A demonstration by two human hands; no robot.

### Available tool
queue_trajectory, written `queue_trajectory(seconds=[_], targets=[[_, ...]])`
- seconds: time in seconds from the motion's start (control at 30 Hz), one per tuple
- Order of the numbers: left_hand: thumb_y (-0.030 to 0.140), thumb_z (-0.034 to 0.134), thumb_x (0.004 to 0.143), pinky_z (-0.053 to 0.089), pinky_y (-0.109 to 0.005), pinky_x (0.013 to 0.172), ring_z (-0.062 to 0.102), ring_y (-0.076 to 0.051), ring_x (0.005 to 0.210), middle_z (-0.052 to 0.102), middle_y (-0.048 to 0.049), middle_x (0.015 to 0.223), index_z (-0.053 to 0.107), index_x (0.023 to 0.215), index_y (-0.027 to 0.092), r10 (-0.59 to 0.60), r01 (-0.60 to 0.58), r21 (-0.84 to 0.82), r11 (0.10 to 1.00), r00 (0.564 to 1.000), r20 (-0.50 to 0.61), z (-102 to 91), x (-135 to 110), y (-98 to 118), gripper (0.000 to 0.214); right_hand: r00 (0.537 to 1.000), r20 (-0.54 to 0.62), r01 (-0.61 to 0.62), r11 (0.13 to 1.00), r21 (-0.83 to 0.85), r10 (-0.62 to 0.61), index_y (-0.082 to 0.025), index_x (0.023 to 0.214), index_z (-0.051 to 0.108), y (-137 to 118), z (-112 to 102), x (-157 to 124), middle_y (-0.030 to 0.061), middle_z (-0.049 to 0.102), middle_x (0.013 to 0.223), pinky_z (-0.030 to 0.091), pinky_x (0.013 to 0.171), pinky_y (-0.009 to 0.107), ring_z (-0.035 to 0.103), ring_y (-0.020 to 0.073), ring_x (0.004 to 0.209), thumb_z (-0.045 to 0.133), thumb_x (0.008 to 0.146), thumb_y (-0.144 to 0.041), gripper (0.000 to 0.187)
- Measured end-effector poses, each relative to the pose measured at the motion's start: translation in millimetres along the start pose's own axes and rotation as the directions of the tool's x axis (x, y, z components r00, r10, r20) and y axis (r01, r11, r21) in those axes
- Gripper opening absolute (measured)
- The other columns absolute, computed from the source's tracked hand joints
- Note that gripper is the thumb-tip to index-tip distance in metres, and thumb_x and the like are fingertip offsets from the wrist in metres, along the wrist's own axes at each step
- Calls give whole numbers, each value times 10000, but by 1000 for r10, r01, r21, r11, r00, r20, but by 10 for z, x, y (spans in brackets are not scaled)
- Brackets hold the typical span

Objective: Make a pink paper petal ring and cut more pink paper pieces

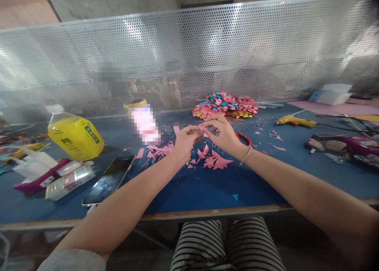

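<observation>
Across the whole width before me lies the blue desk (207, 192), with a perforated metal screen (195, 38) standing along its far side. Against that screen, beyond my hands, sits a heap of pink, blue and yellow folded paper (223, 105). Over to the left a large bottle with a yellow label (77, 136) leans to the left, and nearer me a phone (109, 180) lies face up, close to my left forearm.

My two hands are together above the middle of the desk, fingertips nearly meeting. My left hand (186, 141) is curled, its thumb and forefinger pinched; my right hand (222, 134) is arched and looser, its fingers reaching left and its fingertips closed on the same thing. A red loop (245, 137) shows just behind my right wrist. On the desk just nearer me than my right hand are folded pink pieces (218, 161), the largest pointing right, its long axis roughly across the desk.

Smallest is the pink paper piece (203, 128), clamped between both sets of fingertips. What shows runs crosswise from hand to hand; my fingers hide too much to tell which way its tip points.
</observation>
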State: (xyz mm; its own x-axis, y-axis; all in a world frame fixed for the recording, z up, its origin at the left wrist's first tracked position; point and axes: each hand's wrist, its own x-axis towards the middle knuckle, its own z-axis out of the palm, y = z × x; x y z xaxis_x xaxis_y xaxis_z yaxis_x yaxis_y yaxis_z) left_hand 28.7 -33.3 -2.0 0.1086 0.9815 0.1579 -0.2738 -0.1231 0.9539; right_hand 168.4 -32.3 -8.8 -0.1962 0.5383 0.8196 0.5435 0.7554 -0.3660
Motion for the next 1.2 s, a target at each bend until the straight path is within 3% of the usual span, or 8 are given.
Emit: queue_trajectory(seconds=[0.2,0.5,0.77,0.93,1.2], targets=[[131,675,544,459,-275,691,566,-88,594,617,-5,631,622,653,140,-3,3,-41,999,1000,8,4,-21,-2,122,1000,4,7,1000,29,-7,-200,791,591,-55,-13,10,74,530,923,471,743,360,509,188,925,510,769,-173,88],[133,664,557,473,-298,755,583,-97,647,621,-3,648,604,667,132,25,-21,-82,996,998,49,25,-31,-25,125,984,-27,-173,977,126,178,-187,689,587,-64,25,6,64,513,914,495,646,303,518,168,880,548,736,-196,62],[120,677,551,468,-300,783,588,-92,654,620,15,626,572,675,145,51,-42,-149,988,997,57,38,-35,-37,165,936,-73,-327,928,176,344,-170,679,609,-110,72,6,88,486,956,494,630,287,505,185,928,579,711,-215,62],[151,698,560,461,-307,812,596,-100,680,643,-2,672,630,740,137,37,-27,-157,987,997,61,42,-38,-53,193,936,-32,-341,926,164,351,-166,655,588,-68,74,26,57,539,825,464,702,304,511,154,838,565,718,-213,82],[189,710,576,462,-313,811,592,-104,686,651,-10,695,664,695,142,51,-36,-175,984,995,84,35,-31,-64,136,933,-3,-356,924,142,360,-175,625,554,-65,66,35,26,534,726,435,665,280,494,139,767,543,696,-183,72]])
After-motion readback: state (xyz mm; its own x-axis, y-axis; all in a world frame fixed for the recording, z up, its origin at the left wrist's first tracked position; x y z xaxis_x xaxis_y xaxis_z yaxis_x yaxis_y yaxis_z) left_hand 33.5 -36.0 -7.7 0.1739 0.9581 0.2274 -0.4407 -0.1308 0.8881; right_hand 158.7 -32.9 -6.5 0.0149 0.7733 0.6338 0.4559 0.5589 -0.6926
